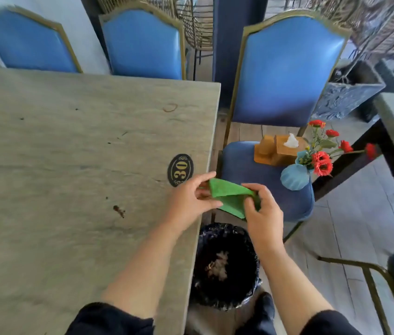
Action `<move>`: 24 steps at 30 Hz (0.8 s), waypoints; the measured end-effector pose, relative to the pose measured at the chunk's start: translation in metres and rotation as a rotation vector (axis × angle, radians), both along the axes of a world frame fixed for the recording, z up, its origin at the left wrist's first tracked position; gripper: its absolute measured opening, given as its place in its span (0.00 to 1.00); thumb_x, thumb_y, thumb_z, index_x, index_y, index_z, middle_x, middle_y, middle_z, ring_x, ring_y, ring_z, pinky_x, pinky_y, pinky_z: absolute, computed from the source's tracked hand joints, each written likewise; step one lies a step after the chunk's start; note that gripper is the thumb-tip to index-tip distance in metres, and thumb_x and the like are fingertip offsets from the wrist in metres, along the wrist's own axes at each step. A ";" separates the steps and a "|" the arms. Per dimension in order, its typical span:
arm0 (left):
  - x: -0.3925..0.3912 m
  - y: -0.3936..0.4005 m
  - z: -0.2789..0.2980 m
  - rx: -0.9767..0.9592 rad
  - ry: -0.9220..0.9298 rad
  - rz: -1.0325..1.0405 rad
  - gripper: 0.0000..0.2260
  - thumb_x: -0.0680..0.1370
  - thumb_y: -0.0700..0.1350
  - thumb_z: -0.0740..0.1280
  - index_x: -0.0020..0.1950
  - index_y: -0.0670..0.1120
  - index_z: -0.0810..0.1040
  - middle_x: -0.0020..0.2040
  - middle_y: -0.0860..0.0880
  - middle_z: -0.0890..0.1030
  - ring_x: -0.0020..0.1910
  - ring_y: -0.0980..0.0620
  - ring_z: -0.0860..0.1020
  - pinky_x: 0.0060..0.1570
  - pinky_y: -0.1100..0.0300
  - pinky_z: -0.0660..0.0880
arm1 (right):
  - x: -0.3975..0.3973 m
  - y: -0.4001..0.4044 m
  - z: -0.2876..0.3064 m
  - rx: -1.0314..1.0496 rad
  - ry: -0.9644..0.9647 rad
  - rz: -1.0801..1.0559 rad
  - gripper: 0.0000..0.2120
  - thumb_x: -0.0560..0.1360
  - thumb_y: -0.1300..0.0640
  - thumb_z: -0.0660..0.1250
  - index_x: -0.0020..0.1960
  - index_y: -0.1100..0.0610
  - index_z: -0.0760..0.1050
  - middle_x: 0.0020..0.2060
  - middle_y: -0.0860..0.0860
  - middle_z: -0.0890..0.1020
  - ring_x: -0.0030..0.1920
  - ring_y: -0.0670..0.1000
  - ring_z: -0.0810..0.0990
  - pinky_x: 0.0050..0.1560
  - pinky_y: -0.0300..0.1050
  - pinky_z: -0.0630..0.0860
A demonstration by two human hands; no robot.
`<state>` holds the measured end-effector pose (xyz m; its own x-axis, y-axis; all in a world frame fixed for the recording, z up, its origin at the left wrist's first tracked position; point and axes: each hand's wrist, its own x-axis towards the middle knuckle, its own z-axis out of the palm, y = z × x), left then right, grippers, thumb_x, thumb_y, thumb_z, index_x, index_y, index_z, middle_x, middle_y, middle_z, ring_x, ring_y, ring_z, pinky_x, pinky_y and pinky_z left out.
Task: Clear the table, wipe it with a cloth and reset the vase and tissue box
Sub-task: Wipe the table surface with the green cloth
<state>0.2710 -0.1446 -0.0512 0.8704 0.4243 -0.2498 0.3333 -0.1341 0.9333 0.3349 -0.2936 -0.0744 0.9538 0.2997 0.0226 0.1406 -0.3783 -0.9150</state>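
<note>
I hold the green cloth [231, 198] between both hands at the table [70, 153] edge: my left hand [191, 201] pinches its near corner, my right hand [262, 205] grips the opposite side. The clearing step appears complete; the vase [295, 176] and tissue box [279, 149] stand on the chair seat [244, 165], just beyond the cloth. Next, I judge, wiping calls for lowering the folded cloth onto the stained surface left of my grip.

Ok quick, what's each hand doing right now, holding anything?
Left hand: closed, fingers pinching the left edge of the green cloth.
Right hand: closed, fingers gripping the right side of the same cloth.
</note>
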 end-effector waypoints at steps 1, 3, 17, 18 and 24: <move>-0.011 0.007 0.009 0.119 -0.012 0.003 0.27 0.67 0.36 0.76 0.64 0.51 0.76 0.55 0.50 0.82 0.48 0.58 0.81 0.55 0.64 0.76 | -0.010 0.005 0.010 0.022 -0.017 0.005 0.14 0.75 0.63 0.62 0.50 0.45 0.76 0.42 0.40 0.81 0.47 0.43 0.78 0.44 0.39 0.73; -0.032 0.017 0.027 0.378 -0.067 0.061 0.17 0.70 0.39 0.73 0.58 0.50 0.80 0.49 0.51 0.84 0.40 0.64 0.79 0.45 0.73 0.73 | -0.030 0.012 0.028 0.075 -0.039 0.026 0.12 0.75 0.63 0.63 0.49 0.47 0.77 0.41 0.41 0.82 0.44 0.39 0.77 0.42 0.30 0.71; -0.177 0.019 0.045 0.394 -0.168 0.237 0.04 0.80 0.50 0.61 0.46 0.52 0.71 0.34 0.55 0.75 0.32 0.63 0.72 0.35 0.63 0.67 | -0.118 0.033 0.058 0.130 0.036 0.258 0.00 0.75 0.54 0.69 0.45 0.50 0.78 0.40 0.45 0.82 0.42 0.46 0.79 0.45 0.46 0.75; -0.186 0.020 0.042 0.406 -0.113 0.249 0.04 0.80 0.50 0.62 0.46 0.53 0.71 0.34 0.54 0.75 0.32 0.62 0.72 0.35 0.62 0.67 | -0.127 0.035 0.054 0.092 0.062 0.267 0.00 0.74 0.53 0.69 0.44 0.49 0.78 0.39 0.45 0.82 0.42 0.47 0.79 0.44 0.45 0.75; -0.220 0.045 -0.006 0.430 0.269 0.205 0.14 0.78 0.51 0.64 0.60 0.46 0.75 0.52 0.46 0.82 0.51 0.46 0.79 0.47 0.56 0.75 | -0.156 0.064 0.014 -0.292 0.088 0.306 0.09 0.74 0.53 0.69 0.54 0.53 0.81 0.48 0.51 0.84 0.51 0.53 0.80 0.43 0.39 0.68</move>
